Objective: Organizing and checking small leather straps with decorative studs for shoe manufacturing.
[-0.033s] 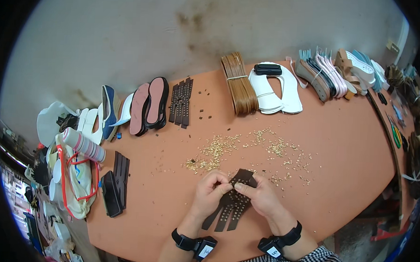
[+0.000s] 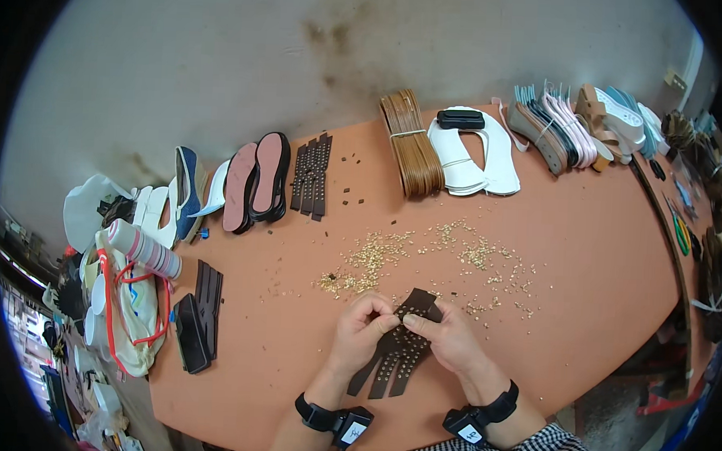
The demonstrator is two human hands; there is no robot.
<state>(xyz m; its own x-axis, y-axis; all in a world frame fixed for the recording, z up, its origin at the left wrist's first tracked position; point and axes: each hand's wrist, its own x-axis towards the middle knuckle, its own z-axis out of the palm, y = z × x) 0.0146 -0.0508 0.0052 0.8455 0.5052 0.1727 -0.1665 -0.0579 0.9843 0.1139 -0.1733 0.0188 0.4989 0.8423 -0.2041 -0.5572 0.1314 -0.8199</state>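
A dark brown studded shoe upper (image 2: 396, 348), cut into strips at its lower end, is held above the near middle of the table. My left hand (image 2: 362, 332) pinches its left edge with thumb and forefinger; any tiny stud between those fingertips is too small to make out. From the other side my right hand (image 2: 451, 336) grips the upper, its thumb lying on top. Rows of small gold studs dot the brown strips. Just beyond my hands, loose gold studs (image 2: 373, 254) are spread over the tabletop.
Along the wall stand pink-lined soles (image 2: 242, 186), another studded upper (image 2: 310, 176), a brown strip bundle (image 2: 413, 143), white shoe-shaped sheets (image 2: 501, 155) and bundled soles (image 2: 542, 133). At left lie a black case (image 2: 193, 335), dark strips (image 2: 208, 287) and a cloth bag (image 2: 134, 349). The orange-brown table (image 2: 599, 316) curves at right.
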